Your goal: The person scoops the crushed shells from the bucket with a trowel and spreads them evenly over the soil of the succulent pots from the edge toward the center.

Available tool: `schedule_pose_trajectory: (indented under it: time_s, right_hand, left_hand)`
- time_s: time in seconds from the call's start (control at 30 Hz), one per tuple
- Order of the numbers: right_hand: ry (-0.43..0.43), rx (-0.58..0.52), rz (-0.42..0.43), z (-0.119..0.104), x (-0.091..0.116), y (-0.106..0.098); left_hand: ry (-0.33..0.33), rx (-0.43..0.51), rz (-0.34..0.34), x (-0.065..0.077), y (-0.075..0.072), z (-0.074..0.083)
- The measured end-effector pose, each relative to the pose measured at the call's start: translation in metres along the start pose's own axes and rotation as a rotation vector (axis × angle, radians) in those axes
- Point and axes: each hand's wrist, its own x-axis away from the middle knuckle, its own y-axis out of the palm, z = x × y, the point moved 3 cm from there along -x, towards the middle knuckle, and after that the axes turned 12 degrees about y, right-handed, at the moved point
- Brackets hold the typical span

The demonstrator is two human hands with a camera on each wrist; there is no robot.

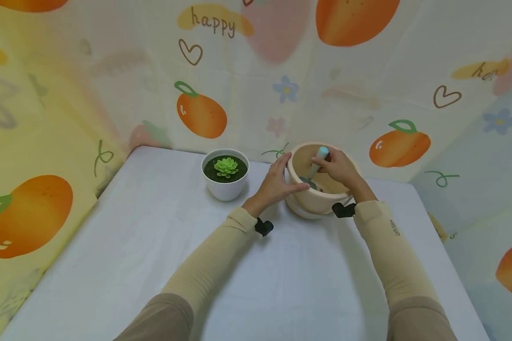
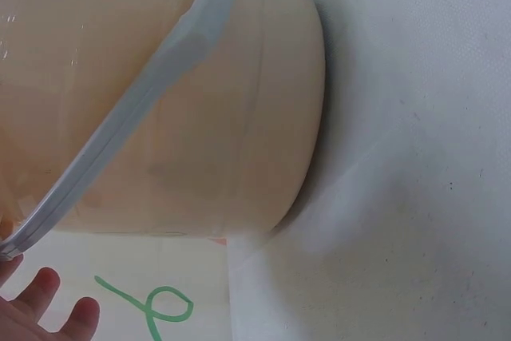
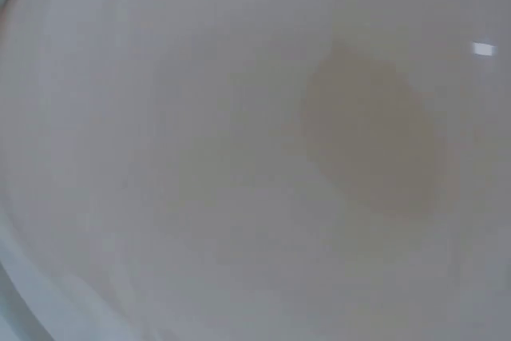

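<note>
In the head view a peach-coloured bucket (image 1: 313, 203) stands upright at the back of the table. Its pale carrying handle (image 2: 120, 137) hangs across the side in the left wrist view. My left hand (image 1: 275, 183) rests at the bucket's left rim, thumb stretched along the front edge, fingers spread outside. The right hand (image 1: 339, 166) reaches over the rim and grips a tool with a light blue handle (image 1: 320, 160). A grey end (image 1: 309, 183) of this tool is down inside the bucket, partly hidden by the front wall. The right wrist view has only blurred, pale bucket surface (image 3: 200, 157).
Left of the bucket stands a white pot (image 1: 226, 190) with a green succulent (image 1: 226, 167) in dark filling. White cloth covers the table (image 1: 153, 227). A fruit-printed curtain (image 1: 239, 71) hangs right behind it and along both sides.
</note>
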Motion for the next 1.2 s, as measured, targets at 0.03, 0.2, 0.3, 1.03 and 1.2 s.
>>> schedule_pose_trajectory:
  time_s: [0.03, 0.2, 0.3, 1.03, 1.2]
  right_hand:
    - [-0.003, -0.001, 0.000, 0.000, 0.000, 0.000]
    - [-0.021, -0.001, 0.002, 0.001, 0.002, 0.002]
    - [-0.008, -0.019, 0.026, 0.002, 0.003, 0.003]
    - [0.292, -0.374, 0.173, 0.013, 0.002, -0.011]
    - [0.312, -0.464, 0.186, 0.013, 0.005, -0.014]
  left_hand:
    - [0.005, -0.005, 0.004, 0.000, 0.000, 0.000]
    - [0.003, -0.013, 0.003, -0.001, 0.000, 0.000]
    - [-0.004, -0.017, -0.008, 0.000, 0.000, -0.002]
    - [-0.003, 0.009, -0.002, 0.000, 0.000, 0.000]
    - [-0.005, 0.001, -0.006, -0.001, -0.001, 0.000]
